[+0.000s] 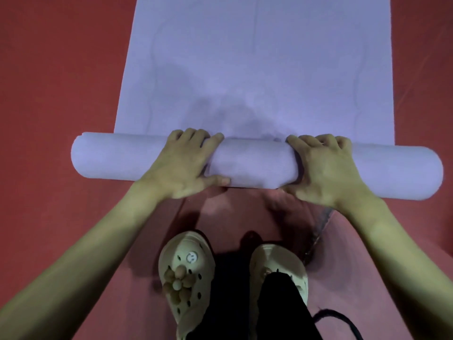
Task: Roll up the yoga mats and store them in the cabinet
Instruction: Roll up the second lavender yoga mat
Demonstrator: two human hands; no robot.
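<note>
A lilac yoga mat [255, 69] lies flat on the red floor and stretches away from me. Its near end is wound into a thick roll [252, 163] that lies crosswise in front of my feet. My left hand [186, 163] grips the roll left of centre, fingers curled over the far side and thumb underneath on the near side. My right hand [323, 168] grips it right of centre in the same way. Both roll ends stick out past my hands.
Red floor [54, 82] surrounds the mat on both sides. My feet in beige clogs [186, 278] stand just behind the roll. A dark cord [343, 322] lies on the floor at the lower right. No cabinet is in view.
</note>
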